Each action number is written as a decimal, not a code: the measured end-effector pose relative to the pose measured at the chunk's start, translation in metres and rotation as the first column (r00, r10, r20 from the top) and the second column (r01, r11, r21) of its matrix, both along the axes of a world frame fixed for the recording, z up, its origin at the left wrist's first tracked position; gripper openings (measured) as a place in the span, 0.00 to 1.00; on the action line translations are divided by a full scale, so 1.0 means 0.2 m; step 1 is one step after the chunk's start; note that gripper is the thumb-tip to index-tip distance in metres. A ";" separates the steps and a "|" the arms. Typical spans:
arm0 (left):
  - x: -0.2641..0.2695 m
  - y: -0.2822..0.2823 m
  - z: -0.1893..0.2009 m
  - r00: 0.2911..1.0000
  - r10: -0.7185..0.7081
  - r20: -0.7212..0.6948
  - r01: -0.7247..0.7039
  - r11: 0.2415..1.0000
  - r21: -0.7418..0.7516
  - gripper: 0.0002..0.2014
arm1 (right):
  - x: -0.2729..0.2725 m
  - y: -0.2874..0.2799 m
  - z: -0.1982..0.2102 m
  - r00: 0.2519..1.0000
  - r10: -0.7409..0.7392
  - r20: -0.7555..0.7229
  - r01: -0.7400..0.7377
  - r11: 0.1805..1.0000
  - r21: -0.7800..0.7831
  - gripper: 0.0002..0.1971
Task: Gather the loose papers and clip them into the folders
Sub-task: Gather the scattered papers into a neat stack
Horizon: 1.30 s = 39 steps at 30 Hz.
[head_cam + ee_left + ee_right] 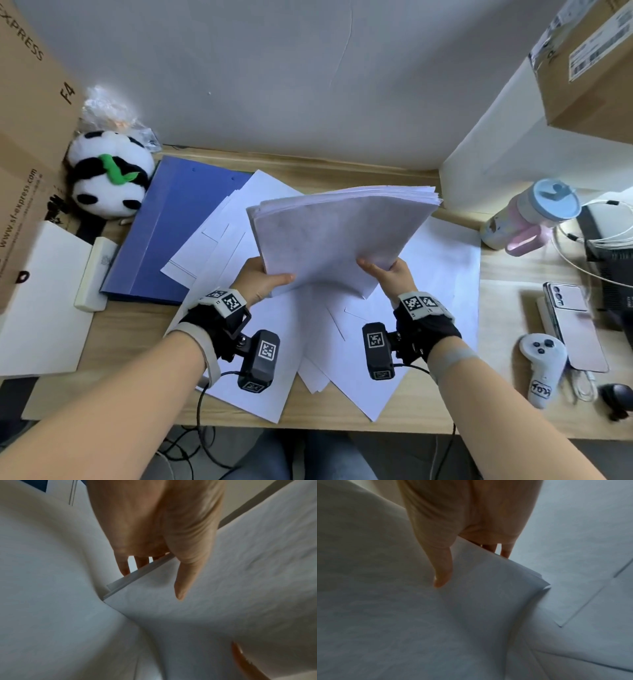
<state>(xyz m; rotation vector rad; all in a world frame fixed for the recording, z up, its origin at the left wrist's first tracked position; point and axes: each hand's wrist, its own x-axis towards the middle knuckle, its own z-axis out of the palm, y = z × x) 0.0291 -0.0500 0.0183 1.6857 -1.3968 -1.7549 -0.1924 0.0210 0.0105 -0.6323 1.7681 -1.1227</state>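
A: While both hands grip it, the paper stack (339, 236) is up off the tabletop (144, 349), tilted, above the loose sheets (442, 274).
B: Grip?
A: Left hand (262, 279) pinches the near left corner, thumb on top, fingers (124, 566) under. Right hand (394, 274) does the same at the near right corner.
B: Handling?
A: Probably floppy and slick; the far edge is fanned, so sheets could slide. Better to hold both long edges and square it up.
B: Folder?
A: Blue folder (164, 233) lies flat at left, partly under loose sheets, beside the panda toy (109, 171).
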 end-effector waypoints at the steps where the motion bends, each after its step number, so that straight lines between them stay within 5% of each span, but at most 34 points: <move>1: 0.00 0.01 -0.01 1.000 0.000 0.005 0.000 1.000 -0.005 0.15 | 0.01 0.01 -0.01 1.000 0.003 -0.013 -0.002 1.000 0.026 0.05; 3: -0.01 0.04 -0.03 1.000 0.015 0.008 -0.014 0.999 -0.052 0.14 | 0.03 0.03 -0.03 0.998 0.010 -0.059 -0.007 0.998 0.057 0.10; 9: -0.07 0.01 -0.06 0.996 -0.079 0.041 0.085 0.982 -0.167 0.13 | 0.02 0.05 -0.02 0.990 -0.049 -0.128 0.058 0.996 0.061 0.05; 15: -0.11 0.04 -0.17 0.986 -0.098 0.136 0.107 0.992 -0.060 0.15 | -0.11 0.16 -0.13 0.977 -0.130 -0.170 0.170 0.954 0.246 0.11; 20: -0.09 0.10 -0.28 0.952 -0.078 0.296 0.053 0.995 0.090 0.18 | -0.36 0.37 -0.22 0.830 -0.302 -0.470 0.545 0.619 0.565 0.28; 24: -0.07 0.12 -0.34 0.899 -0.109 0.425 0.036 0.983 0.178 0.24 | -0.47 0.51 -0.25 0.790 -0.318 -0.525 0.610 0.502 0.613 0.37; 30: -0.03 0.16 -0.37 0.872 -0.126 0.474 0.013 0.972 0.235 0.27 | -0.58 0.52 -0.29 0.815 -0.495 -0.301 0.567 0.573 0.591 0.37; 37: -0.01 0.17 -0.39 0.883 -0.122 0.453 -0.001 0.965 0.263 0.26 | -0.50 0.49 -0.31 0.942 -0.287 -0.174 0.332 0.724 0.604 0.34; 39: -0.01 0.18 -0.38 0.881 -0.119 0.457 -0.006 0.965 0.262 0.26 | -0.48 0.49 -0.29 0.930 -0.276 -0.241 0.365 0.758 0.541 0.26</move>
